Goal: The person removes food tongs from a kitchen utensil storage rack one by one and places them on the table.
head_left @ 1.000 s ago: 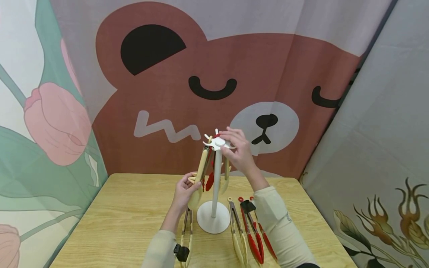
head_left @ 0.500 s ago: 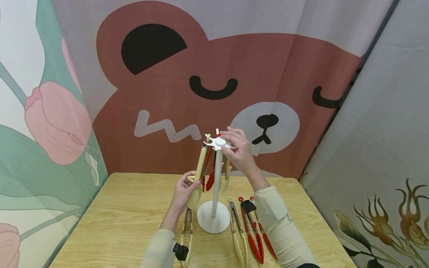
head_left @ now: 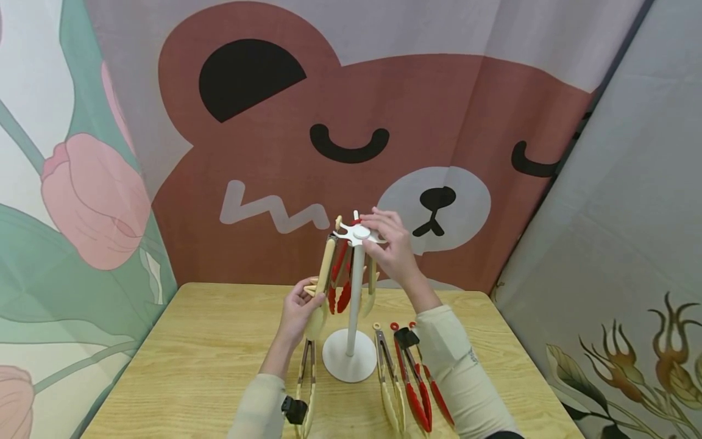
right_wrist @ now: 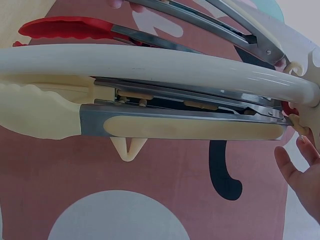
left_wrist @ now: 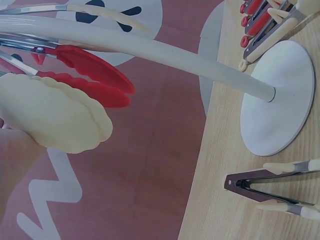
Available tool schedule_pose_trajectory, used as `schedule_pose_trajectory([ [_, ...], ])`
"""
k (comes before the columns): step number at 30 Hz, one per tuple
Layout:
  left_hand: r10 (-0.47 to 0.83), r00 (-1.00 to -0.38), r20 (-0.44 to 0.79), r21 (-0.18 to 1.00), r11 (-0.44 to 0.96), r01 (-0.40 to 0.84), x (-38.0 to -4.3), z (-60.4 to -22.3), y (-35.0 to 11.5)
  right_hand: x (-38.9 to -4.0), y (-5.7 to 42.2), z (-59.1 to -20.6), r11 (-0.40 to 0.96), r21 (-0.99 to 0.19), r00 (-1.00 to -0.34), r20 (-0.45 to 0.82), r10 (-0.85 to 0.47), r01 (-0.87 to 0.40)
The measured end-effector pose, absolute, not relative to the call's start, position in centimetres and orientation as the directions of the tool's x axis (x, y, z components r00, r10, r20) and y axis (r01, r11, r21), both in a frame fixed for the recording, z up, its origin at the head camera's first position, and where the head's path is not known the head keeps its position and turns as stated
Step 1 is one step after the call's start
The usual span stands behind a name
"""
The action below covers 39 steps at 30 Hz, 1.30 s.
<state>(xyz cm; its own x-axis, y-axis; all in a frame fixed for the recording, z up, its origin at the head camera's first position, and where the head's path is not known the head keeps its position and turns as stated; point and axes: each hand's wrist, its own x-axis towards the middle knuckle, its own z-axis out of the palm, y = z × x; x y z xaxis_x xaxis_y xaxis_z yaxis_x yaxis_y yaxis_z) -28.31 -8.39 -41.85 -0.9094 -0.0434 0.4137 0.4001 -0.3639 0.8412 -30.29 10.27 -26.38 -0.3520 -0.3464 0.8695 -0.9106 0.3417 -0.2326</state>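
My left hand (head_left: 296, 314) grips cream-headed tongs (head_left: 325, 262) low on their length. They hang head down at the left of a white rack (head_left: 356, 286), their cream ring right at a hook tip. In the left wrist view the scalloped cream head (left_wrist: 55, 110) points toward the table. My right hand (head_left: 393, 247) holds the rack's hooked top, thumb in front and fingers over the far side. Red tongs (head_left: 343, 296) hang behind the pole. Another cream pair (right_wrist: 195, 127) hangs on the right-hand side, close below my right fingertips in height.
Around the round white base (head_left: 349, 360) lie more tongs on the wooden table (head_left: 208, 341). One cream pair (head_left: 303, 369) is front left, partly behind my left forearm. Right of the base lie a cream pair (head_left: 390, 384) and red tongs (head_left: 417, 390). A patterned curtain (head_left: 247, 152) stands behind.
My left hand and its cream tongs have shifted slightly left, and the ring has slid outward from the rack's centre toward the hook tip. My right hand stays on the rack top.
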Motion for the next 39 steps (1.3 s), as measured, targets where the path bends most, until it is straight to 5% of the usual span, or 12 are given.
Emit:
schedule_pose_trajectory([
  [19, -0.072, -0.902, 0.425, 0.819, -0.394, 0.417, -28.0, -41.4, -9.1, -30.5, 10.3, -26.5, 0.328, -0.220, -0.334, 0.876, -0.349, -0.919],
  [39, -0.182, -0.939, 0.292, 0.833, -0.433, 0.343, -26.8, -42.8, -10.8, -30.4, 10.3, -26.4, 0.346, -0.229, -0.351, 0.869, -0.348, -0.910],
])
